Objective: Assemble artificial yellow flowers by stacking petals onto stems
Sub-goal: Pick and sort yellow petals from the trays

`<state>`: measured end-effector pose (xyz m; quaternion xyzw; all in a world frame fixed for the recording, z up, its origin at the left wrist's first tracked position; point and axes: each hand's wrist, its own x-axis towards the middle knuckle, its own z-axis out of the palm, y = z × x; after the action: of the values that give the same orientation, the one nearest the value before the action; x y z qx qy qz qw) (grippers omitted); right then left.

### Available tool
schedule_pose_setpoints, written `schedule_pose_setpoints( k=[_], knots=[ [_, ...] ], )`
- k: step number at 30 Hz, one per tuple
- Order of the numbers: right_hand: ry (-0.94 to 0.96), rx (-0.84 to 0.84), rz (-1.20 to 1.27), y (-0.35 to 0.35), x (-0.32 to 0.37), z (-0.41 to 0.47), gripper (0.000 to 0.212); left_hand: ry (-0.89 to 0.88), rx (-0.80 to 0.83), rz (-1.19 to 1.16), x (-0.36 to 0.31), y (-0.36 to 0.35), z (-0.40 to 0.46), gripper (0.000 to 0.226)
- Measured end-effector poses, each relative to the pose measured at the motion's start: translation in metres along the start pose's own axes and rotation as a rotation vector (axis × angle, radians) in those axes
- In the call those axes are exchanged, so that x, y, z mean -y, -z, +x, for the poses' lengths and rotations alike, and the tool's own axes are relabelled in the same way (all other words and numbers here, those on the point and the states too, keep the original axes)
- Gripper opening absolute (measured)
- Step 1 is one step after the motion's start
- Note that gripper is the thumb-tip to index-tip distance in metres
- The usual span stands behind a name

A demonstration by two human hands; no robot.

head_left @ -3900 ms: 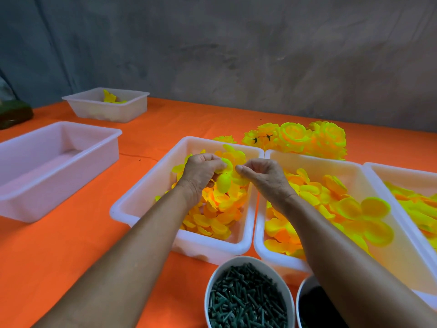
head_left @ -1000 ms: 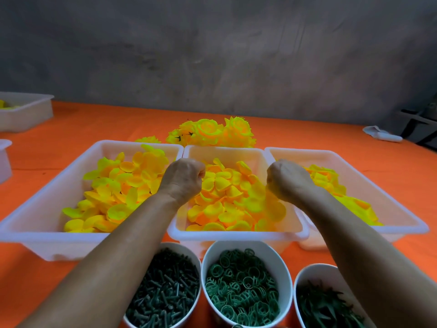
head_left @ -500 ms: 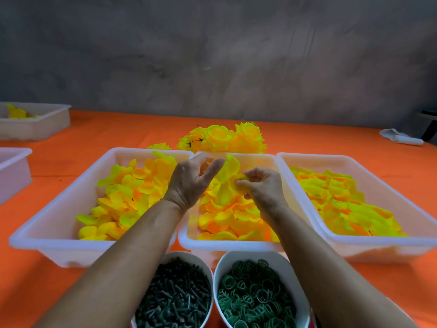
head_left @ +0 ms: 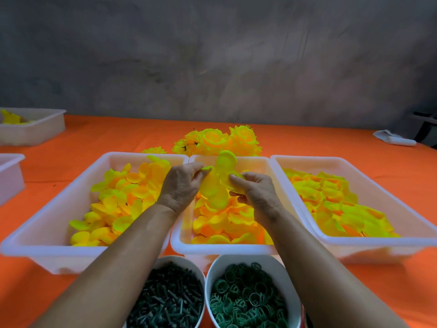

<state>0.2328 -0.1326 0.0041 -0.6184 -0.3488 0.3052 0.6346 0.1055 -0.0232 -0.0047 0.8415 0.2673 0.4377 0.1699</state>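
Head view is showing both hands working above the middle tray. The left hand and the right hand are each pinching an edge of one yellow petal piece, which is being held in the air between them, over the loose petals lying in that tray. A left tray and a right tray, both holding yellow petals, are sitting beside it on the orange table. Finished flowers are lying behind the trays. Two bowls are standing nearest the camera: one with dark green stems, one with green rings.
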Motion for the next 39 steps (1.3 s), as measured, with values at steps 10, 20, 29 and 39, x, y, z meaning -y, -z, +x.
schedule_pose_setpoints(
  k=[10, 20, 29, 39],
  knots=[
    [0.034, -0.027, -0.011, -0.001, 0.0, 0.0, 0.022, -0.019, -0.114, 0.008, 0.004, 0.002, 0.002, 0.016],
    [-0.056, 0.078, 0.17, -0.002, 0.002, -0.001, 0.014, 0.029, -0.373, 0.06, -0.003, 0.005, 0.0, 0.025],
    [-0.068, -0.146, 0.203, 0.006, -0.003, 0.003, 0.011, 0.071, -0.341, -0.006, 0.006, 0.0, 0.001, 0.014],
    [-0.066, -0.134, 0.097, 0.004, -0.005, 0.003, 0.013, 0.121, -0.284, -0.067, 0.006, 0.002, 0.001, 0.024]
  ],
)
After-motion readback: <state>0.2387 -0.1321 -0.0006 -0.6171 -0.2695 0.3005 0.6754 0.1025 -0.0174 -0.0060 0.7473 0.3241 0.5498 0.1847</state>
